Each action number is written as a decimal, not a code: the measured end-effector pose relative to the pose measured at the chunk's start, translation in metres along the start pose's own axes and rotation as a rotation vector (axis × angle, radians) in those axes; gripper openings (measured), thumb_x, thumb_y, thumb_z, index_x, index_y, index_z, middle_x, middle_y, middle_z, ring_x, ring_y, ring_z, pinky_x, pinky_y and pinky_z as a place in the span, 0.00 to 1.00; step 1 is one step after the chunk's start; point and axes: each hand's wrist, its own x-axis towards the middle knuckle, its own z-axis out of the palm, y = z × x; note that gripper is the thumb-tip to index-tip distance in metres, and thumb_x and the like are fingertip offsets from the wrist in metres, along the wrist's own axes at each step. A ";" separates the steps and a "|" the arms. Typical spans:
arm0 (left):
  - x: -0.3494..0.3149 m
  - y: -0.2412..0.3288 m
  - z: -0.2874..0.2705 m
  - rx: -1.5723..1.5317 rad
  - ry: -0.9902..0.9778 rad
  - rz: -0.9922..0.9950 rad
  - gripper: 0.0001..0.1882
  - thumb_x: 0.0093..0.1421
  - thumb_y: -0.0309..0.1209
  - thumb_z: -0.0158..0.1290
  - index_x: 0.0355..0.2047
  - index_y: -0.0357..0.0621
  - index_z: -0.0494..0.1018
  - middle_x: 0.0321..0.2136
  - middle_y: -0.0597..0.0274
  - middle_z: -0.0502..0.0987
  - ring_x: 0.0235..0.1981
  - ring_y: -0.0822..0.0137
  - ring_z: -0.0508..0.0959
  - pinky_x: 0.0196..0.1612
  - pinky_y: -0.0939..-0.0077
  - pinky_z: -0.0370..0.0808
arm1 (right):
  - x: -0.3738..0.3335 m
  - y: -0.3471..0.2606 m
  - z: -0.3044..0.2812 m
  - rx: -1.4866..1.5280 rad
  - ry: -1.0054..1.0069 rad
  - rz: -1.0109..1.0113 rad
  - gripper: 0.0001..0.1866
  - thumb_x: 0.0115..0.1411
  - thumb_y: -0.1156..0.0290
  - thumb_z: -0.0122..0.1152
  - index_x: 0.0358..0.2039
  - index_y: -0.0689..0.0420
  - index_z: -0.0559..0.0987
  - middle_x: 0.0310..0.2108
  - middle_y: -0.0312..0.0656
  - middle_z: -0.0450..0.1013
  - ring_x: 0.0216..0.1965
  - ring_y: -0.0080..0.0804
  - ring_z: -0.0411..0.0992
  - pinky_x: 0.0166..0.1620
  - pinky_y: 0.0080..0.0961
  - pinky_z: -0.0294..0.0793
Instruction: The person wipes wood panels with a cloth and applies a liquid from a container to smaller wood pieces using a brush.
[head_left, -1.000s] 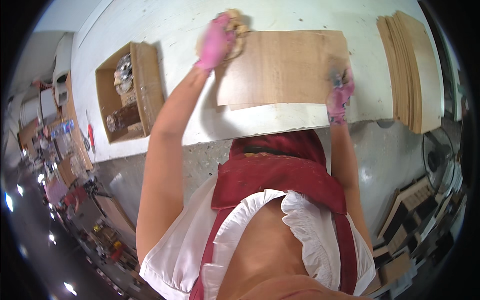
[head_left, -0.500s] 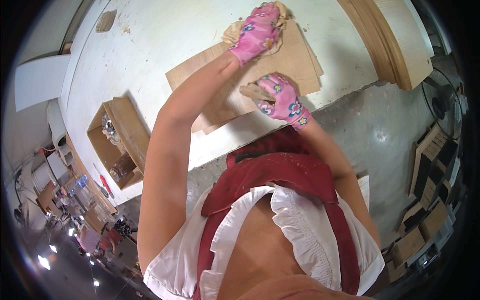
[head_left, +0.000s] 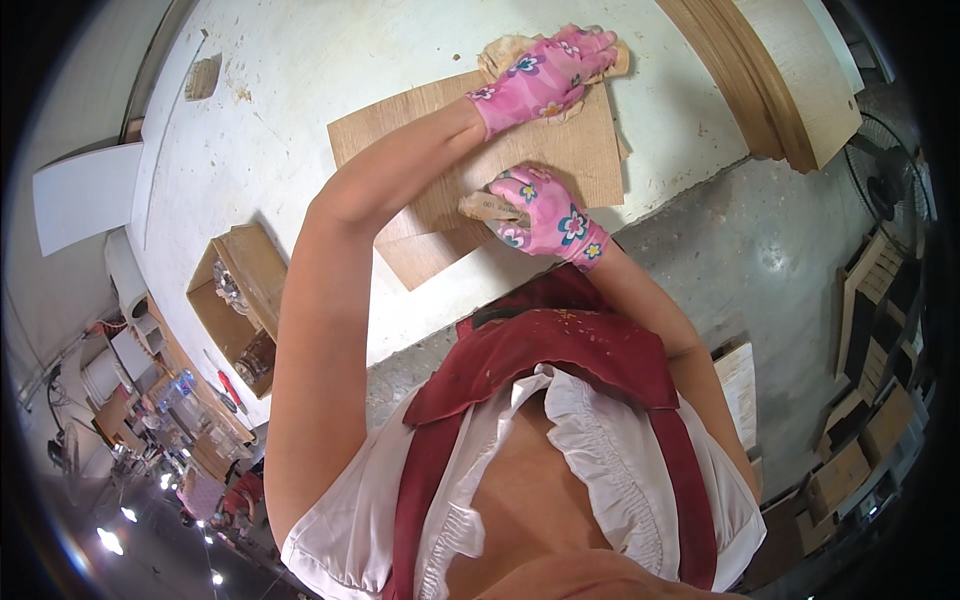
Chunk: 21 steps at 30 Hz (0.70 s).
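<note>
Wearing a pink flowered glove, my left hand (head_left: 545,80) presses a bunched tan rag (head_left: 505,55) onto the far part of a thin wood-grain panel (head_left: 390,125). Its fingers stretch over the cloth toward the right. Closer to me, my right hand (head_left: 548,212), gloved the same way, pinches a folded piece of sandpaper (head_left: 490,207) with printing on its tan backing. This hand is over the panel's near edge. Another wood panel (head_left: 425,262) sticks out from beneath the top one at the near side.
The panels lie on a white worktable (head_left: 300,90). An open cardboard box (head_left: 262,275) holding small items stands at the left, with red-handled pliers (head_left: 232,388) beside it. Long wood boards (head_left: 750,75) are stacked at the far right, near a floor fan (head_left: 885,185).
My left hand has slid to the right with the rag, its fingers now straighter. My right hand still grips the sandpaper, turned a little. The whole view has shifted slightly.
</note>
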 end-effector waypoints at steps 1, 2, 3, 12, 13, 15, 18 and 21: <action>-0.002 0.004 -0.005 -0.065 -0.022 0.031 0.28 0.50 0.21 0.51 0.54 0.46 0.64 0.59 0.56 0.61 0.57 0.53 0.62 0.59 0.66 0.61 | 0.000 0.000 0.000 0.001 0.012 -0.009 0.19 0.44 0.64 0.60 0.38 0.55 0.73 0.35 0.47 0.69 0.39 0.48 0.68 0.47 0.41 0.67; -0.003 0.006 -0.008 -0.130 -0.043 0.065 0.28 0.50 0.21 0.51 0.54 0.46 0.64 0.59 0.56 0.60 0.58 0.53 0.61 0.60 0.67 0.60 | -0.001 0.001 -0.001 -0.001 0.010 -0.018 0.19 0.44 0.63 0.60 0.38 0.55 0.73 0.35 0.47 0.69 0.39 0.49 0.68 0.47 0.40 0.67; -0.005 0.007 -0.012 -0.195 -0.065 0.100 0.28 0.50 0.20 0.50 0.55 0.45 0.64 0.59 0.56 0.60 0.59 0.53 0.61 0.61 0.67 0.59 | -0.002 0.001 -0.002 -0.003 0.009 -0.027 0.19 0.44 0.63 0.60 0.38 0.55 0.73 0.35 0.47 0.69 0.39 0.49 0.68 0.47 0.40 0.67; -0.038 0.010 -0.034 -0.330 0.144 -0.240 0.28 0.51 0.16 0.46 0.54 0.41 0.64 0.58 0.52 0.62 0.60 0.54 0.60 0.63 0.68 0.55 | -0.004 0.036 -0.039 -0.039 -0.093 -0.109 0.23 0.46 0.64 0.61 0.44 0.55 0.72 0.36 0.47 0.71 0.37 0.44 0.71 0.43 0.37 0.71; -0.041 0.013 -0.037 -0.316 0.163 -0.275 0.28 0.51 0.16 0.46 0.55 0.41 0.64 0.58 0.52 0.62 0.60 0.54 0.60 0.63 0.68 0.55 | 0.001 0.033 -0.045 0.020 -0.055 0.033 0.23 0.46 0.65 0.60 0.44 0.56 0.72 0.34 0.47 0.71 0.35 0.43 0.71 0.41 0.34 0.72; -0.040 0.022 -0.040 -0.322 0.167 -0.343 0.29 0.50 0.16 0.46 0.56 0.41 0.62 0.58 0.50 0.61 0.60 0.52 0.60 0.63 0.67 0.55 | 0.009 0.025 -0.040 -0.002 -0.039 0.240 0.22 0.46 0.67 0.60 0.43 0.58 0.73 0.31 0.48 0.71 0.31 0.40 0.72 0.36 0.28 0.73; -0.034 0.012 -0.031 -0.237 0.173 -0.291 0.29 0.50 0.17 0.47 0.55 0.41 0.63 0.58 0.49 0.61 0.59 0.51 0.60 0.63 0.67 0.55 | 0.016 0.010 -0.020 0.067 -0.088 -0.003 0.22 0.46 0.65 0.60 0.42 0.58 0.73 0.34 0.47 0.71 0.37 0.44 0.70 0.43 0.34 0.70; -0.012 -0.007 -0.022 -0.085 0.058 -0.073 0.29 0.48 0.17 0.49 0.54 0.42 0.64 0.56 0.50 0.64 0.57 0.50 0.63 0.61 0.65 0.59 | 0.021 0.015 -0.020 0.119 -0.143 0.024 0.21 0.44 0.63 0.60 0.39 0.57 0.73 0.36 0.46 0.70 0.39 0.46 0.69 0.44 0.37 0.68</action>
